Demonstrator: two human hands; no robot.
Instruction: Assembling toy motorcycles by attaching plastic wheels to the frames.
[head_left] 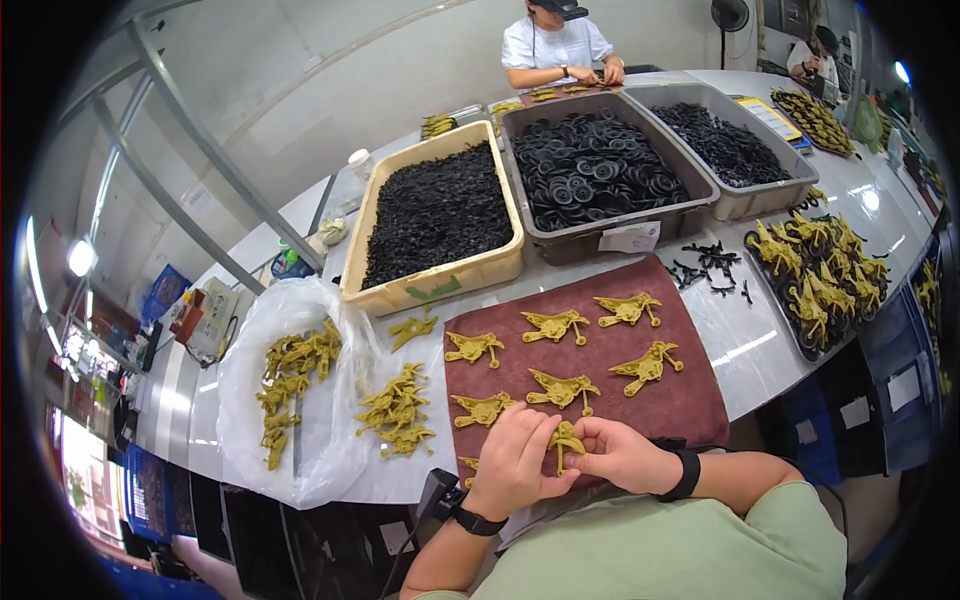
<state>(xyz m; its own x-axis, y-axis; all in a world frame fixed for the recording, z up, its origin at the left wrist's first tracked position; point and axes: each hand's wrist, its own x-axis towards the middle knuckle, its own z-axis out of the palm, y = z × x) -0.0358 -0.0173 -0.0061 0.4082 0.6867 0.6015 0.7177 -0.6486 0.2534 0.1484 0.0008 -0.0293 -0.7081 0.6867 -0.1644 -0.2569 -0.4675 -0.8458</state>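
My left hand point(512, 462) and my right hand point(625, 458) come together over the near part of a maroon cloth point(680, 390). Both are closed on one mustard-yellow plastic part point(566, 440), pinched between fingertips. Its far side is partly covered by my left fingers. Beyond my hands, several like parts lie in loose rows on the cloth, among them one near the middle point(562, 390) and one at the right point(648, 366). Another yellow part point(482, 408) lies just past my left knuckles, and one more is mostly hidden beside my left hand.
A cream bin point(510, 262) of small black pieces, a brown bin point(702, 205) of black wheels and a grey bin point(800, 190) stand behind the cloth. Yellow parts fill a plastic bag point(345, 440) and lie beside it. A loaded tray point(815, 350) is right; a person point(560, 50) works opposite.
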